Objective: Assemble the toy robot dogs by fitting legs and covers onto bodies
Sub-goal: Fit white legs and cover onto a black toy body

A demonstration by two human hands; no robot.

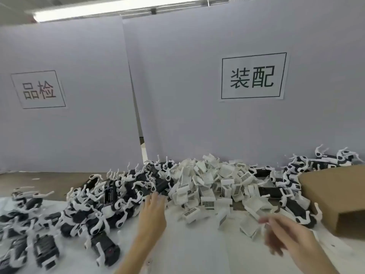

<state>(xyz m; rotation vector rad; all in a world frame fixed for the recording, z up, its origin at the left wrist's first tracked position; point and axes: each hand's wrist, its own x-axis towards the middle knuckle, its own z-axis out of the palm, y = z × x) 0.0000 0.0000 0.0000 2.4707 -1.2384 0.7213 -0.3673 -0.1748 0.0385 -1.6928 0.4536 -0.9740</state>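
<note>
A heap of black toy dog bodies with white legs covers the left half of the table. In the middle lies a pile of white covers with barcode labels. More dog bodies lie at the back right. My left hand reaches forward with straight fingers, its fingertips at the edge between the dog heap and the covers, holding nothing. My right hand is blurred and hovers over the table near loose covers, fingers spread and empty.
An open cardboard box lies on its side at the right edge. White partition boards with two printed signs stand directly behind the piles. A white sheet covers the table near me.
</note>
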